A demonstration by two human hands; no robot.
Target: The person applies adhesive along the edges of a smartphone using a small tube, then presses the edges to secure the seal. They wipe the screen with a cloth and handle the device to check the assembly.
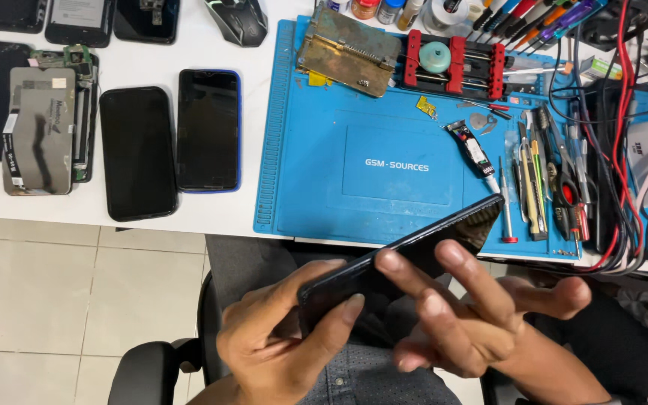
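- White worktop (211,217) fills the upper half of the frame, with pale floor tiles (54,300) below it at lower left and the arm of a black chair (151,371) at the bottom.
- My left hand (279,337) sits in the lower middle of the frame, fingers and thumb closed around the lower end of a black phone (414,251).
- That phone is held off the worktop, tilted, its upper end rising toward the right over the front edge of the blue mat (324,202).
- My right hand (466,315), lower right of centre, is spread loosely, not gripping; two fingertips (391,262) rest against the phone's long edge (the hand is a little blurred).
- On the mat's upper part lie a worn brass-coloured metal plate (348,51) and a red clamp jig (455,64) with a teal disc on it.
- Tweezers and small drivers (534,180) lie in a row along the mat's right side, next to a tangle of red and black cables (616,150).
- Left of the mat, two dark phones (138,154) and (208,129) lie face up side by side; further left an opened phone (43,124) shows its insides.
- A black mouse (238,19) lies at the top edge.
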